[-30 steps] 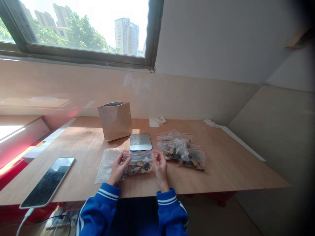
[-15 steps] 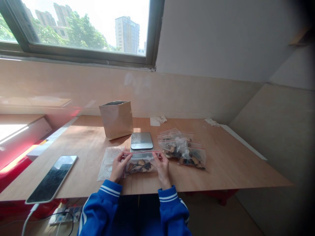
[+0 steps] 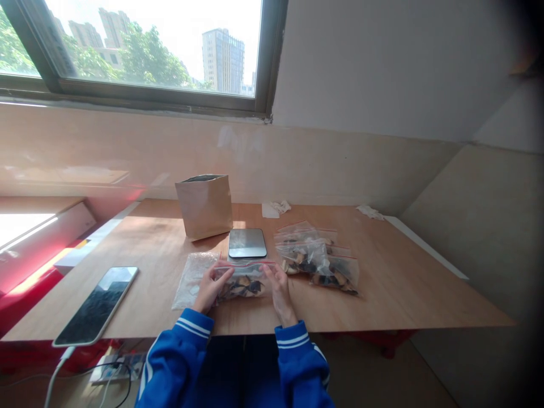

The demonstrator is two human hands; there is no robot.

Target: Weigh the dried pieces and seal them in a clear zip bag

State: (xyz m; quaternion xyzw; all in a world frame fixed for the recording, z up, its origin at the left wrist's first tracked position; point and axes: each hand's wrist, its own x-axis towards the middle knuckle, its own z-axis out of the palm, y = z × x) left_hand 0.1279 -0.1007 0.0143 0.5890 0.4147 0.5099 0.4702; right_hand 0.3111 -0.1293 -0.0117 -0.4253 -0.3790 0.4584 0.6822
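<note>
A clear zip bag [image 3: 245, 287] with dark and tan dried pieces lies near the table's front edge, its red-lined top edge raised. My left hand [image 3: 215, 283] pinches the top left of this bag between thumb and fingers. At the top right, my right hand [image 3: 278, 286] grips the same edge. Just behind the bag sits a flat silver scale [image 3: 247, 243]. Left of it, partly behind my left hand, lie clear empty-looking bags [image 3: 191, 277]. Several filled zip bags [image 3: 312, 258] are piled to the right.
An open brown paper bag [image 3: 204, 207] stands behind the scale on the wooden table [image 3: 403, 283]. A phone [image 3: 97, 306] with a cable lies at the left. Crumpled white tissues [image 3: 369, 212] and paper [image 3: 271, 210] rest along the back edge.
My two hands have drawn slightly closer together along the bag's top, and the red-lined edge now bends a little. The whole view has shifted slightly.
</note>
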